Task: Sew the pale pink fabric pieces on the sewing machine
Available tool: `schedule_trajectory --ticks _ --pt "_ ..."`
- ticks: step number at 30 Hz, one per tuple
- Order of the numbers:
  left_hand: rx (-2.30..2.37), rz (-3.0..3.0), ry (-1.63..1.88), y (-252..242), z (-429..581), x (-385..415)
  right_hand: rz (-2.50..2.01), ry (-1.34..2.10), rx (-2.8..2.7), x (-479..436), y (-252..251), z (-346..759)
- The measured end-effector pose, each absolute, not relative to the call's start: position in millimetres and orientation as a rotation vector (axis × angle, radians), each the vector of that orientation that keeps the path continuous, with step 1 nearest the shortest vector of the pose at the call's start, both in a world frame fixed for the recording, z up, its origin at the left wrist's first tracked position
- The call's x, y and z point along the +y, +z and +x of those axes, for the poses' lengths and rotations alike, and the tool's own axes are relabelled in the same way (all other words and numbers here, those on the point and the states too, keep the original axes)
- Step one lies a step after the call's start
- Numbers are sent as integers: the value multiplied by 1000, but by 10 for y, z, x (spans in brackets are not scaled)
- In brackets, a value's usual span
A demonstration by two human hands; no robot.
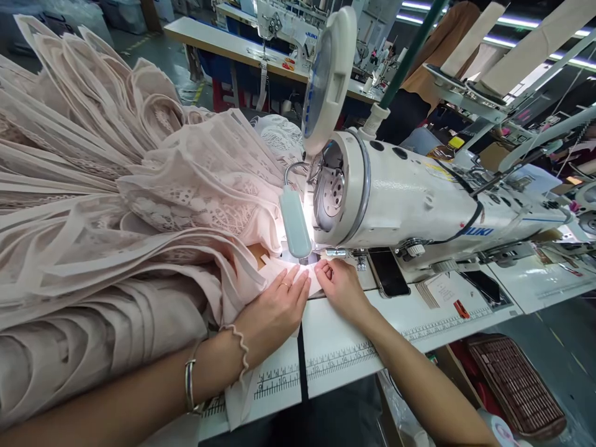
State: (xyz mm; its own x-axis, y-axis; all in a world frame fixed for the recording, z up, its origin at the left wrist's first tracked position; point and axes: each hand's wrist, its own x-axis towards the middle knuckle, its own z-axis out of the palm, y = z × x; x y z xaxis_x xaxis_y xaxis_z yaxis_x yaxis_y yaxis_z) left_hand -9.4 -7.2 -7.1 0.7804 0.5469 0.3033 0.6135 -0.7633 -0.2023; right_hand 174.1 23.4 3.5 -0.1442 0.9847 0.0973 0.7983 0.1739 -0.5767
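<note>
A big heap of pale pink lace fabric (116, 205) covers the left of the table and runs up to the needle of a white sewing machine (410, 198). My left hand (274, 307) lies flat on the fabric's edge, fingers stretched toward the needle, a ring on one finger. My right hand (339, 284) rests just right of it below the presser foot (335, 253), fingers curled and pinching the fabric edge. A small lamp (295, 222) lights the needle area.
A dark phone (388, 272) lies on the machine bed right of my right hand, paper tags (442, 290) beyond it. The white table (339, 347) carries printed ruler strips. Other sewing stations (279, 31) stand behind; a woven stool seat (516, 385) sits lower right.
</note>
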Motion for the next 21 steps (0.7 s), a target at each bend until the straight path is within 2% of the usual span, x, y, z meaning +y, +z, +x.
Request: schedule_trajectory --ticks 12,17,21 --pt "-888 -2751 -345 -59 -124 26 -1608 487 -2047 208 14 1781" --pt "-899 -2817 -509 -147 -123 58 -1253 217 -2238 150 -8 1868" --pt "-1053 -2717 -607 -104 -142 92 -1263 -37 -2423 101 17 1830"
